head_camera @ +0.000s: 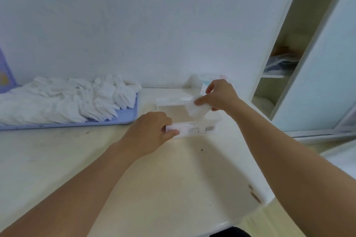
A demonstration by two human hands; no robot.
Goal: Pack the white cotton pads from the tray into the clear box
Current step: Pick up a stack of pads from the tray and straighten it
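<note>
Pads [63,100] lie heaped on the tray [127,115] left of the box [185,117] — your left hand [152,132] pinches its near wall steady while your right hand [217,95] pinches a small stack [198,109] (angled down) over the opening.

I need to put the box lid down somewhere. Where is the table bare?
Bare table lies in front of the tray, left of the left hand, and near the front edge between both forearms. It is crowded around the clear box, right hand and pad-heaped tray.
</note>
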